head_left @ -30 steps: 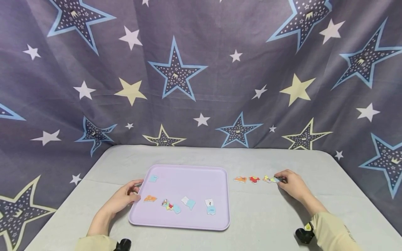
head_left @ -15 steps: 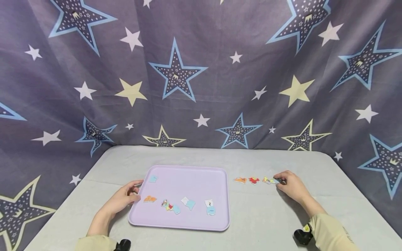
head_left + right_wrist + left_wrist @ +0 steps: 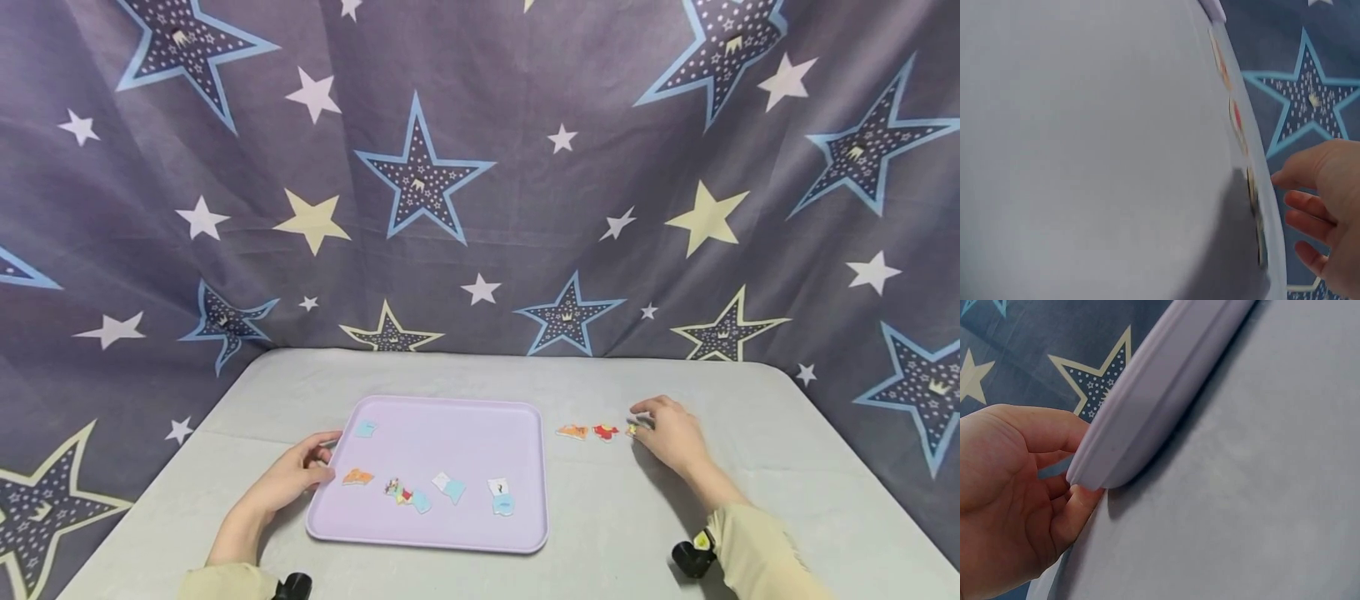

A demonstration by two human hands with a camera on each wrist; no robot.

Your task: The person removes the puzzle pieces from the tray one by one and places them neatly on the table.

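My left hand (image 3: 294, 473) holds the left rim of a lilac tray (image 3: 427, 545); in the left wrist view the thumb and index finger lie at the tray's edge (image 3: 1129, 412). Several small flat puzzle pieces lie on the table right of the tray: an orange one (image 3: 573, 432), a red one (image 3: 605, 432) and a yellowish one (image 3: 632, 430) partly hidden by my right hand (image 3: 672, 435). The right hand hovers over the row's right end, fingers loosely bent and holding nothing. In the right wrist view a bluish piece (image 3: 1261, 240) ends the row.
On the tray lie a light-blue piece (image 3: 366, 428), an orange piece (image 3: 357, 477), a joined multicoloured strip (image 3: 407, 495), a white-and-blue pair (image 3: 449, 487) and another white-and-blue pair (image 3: 502, 497). A star-patterned curtain (image 3: 510, 217) hangs behind the grey table (image 3: 615, 525).
My right hand has let go of the rightmost pieces and shifted left, now covering much of them. The left hand and tray stay in place.
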